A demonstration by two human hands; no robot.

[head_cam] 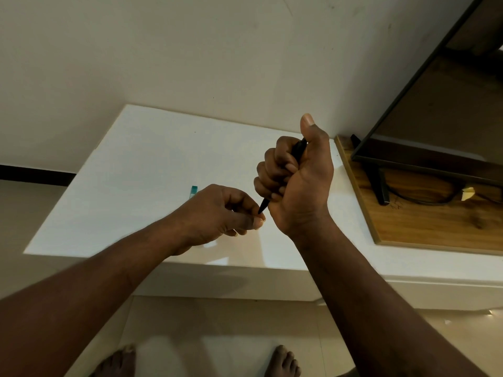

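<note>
My right hand [295,175] grips a black pen [298,149] in a fist, thumb pointing up, with the pen's tip sticking out below the little finger. My left hand [226,213] is just left of it, and its thumb and forefinger pinch at the pen's tip. Both hands hover above a white slab surface [136,172]. A small teal object [193,192] lies on the slab, partly hidden behind my left hand.
A wooden board [424,224] lies to the right on the slab, bearing a dark flat screen [435,104] on a black stand with a cable. A pale wall rises behind. Bare feet stand on the tiled floor [217,336] below the slab's front edge.
</note>
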